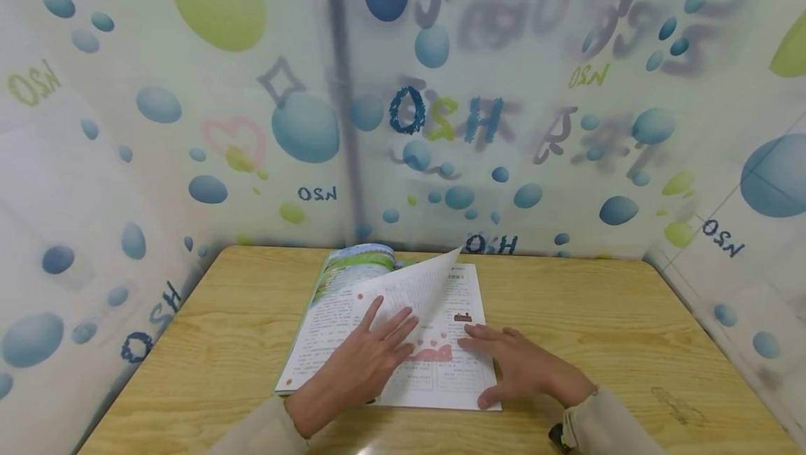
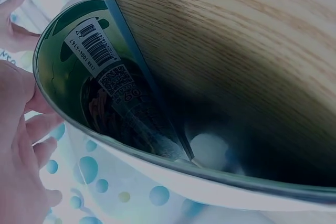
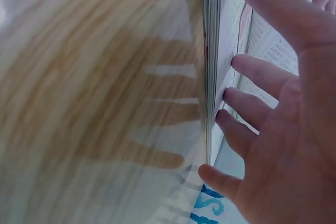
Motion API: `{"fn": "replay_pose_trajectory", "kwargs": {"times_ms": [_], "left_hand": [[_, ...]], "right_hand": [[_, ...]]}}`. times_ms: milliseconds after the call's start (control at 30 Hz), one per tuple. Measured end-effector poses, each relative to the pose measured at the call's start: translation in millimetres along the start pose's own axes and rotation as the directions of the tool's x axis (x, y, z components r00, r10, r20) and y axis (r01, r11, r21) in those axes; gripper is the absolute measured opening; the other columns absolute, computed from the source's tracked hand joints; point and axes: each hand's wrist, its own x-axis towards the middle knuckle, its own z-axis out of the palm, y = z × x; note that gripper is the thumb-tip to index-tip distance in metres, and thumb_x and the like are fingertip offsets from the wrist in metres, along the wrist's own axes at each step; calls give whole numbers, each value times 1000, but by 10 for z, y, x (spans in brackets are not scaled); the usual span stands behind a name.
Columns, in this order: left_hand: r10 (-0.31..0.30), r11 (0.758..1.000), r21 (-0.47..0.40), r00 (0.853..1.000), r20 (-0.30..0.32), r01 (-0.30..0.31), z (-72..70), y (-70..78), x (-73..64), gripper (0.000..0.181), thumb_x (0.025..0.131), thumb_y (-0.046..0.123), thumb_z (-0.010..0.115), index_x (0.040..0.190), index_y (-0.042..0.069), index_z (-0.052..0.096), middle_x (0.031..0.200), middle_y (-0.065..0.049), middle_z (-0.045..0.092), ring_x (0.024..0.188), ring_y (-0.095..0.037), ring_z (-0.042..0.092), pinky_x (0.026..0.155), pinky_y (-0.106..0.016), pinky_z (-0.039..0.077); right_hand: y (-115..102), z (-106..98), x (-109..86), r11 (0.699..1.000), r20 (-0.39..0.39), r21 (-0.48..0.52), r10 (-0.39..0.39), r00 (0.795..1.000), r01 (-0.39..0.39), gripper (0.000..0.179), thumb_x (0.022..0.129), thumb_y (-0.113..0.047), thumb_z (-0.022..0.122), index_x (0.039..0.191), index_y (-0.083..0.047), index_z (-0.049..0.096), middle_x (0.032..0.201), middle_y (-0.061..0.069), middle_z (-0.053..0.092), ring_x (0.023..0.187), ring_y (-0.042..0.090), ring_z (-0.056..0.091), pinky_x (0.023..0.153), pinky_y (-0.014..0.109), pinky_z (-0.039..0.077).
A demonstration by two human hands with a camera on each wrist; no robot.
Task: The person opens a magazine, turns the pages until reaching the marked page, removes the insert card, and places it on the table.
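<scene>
An open magazine (image 1: 324,343) lies on the wooden table, its left page showing a green picture above printed text. One loose page (image 1: 412,294) stands partly raised over the right side, its upper corner lifted. My left hand (image 1: 368,360) rests on this page with fingers extended. At the magazine's right edge, my right hand (image 1: 525,367) touches the right page with spread fingers; the right wrist view shows the fingertips against the page stack (image 3: 211,77). From the left wrist, the green back cover (image 2: 58,61) appears bowed, with a barcode label (image 2: 97,45) on it.
The wooden table (image 1: 585,308) extends to both sides of the magazine. Behind it and at the sides hang pale curtains (image 1: 390,182) printed with blue and green bubbles. A dark wristband (image 1: 557,437) sits at the right sleeve.
</scene>
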Motion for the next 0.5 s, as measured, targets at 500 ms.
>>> {"fn": "replay_pose_trajectory", "kwargs": {"times_ms": [500], "left_hand": [[-130, 991, -40, 992, 2, 130, 12, 14, -20, 48, 88, 59, 60, 110, 17, 67, 140, -8, 57, 139, -30, 42, 109, -64, 30]], "right_hand": [[4, -2, 15, 1000, 1, -14, -9, 1000, 9, 93, 73, -64, 77, 149, -17, 48, 158, 9, 36, 143, 33, 35, 110, 65, 26]]}}
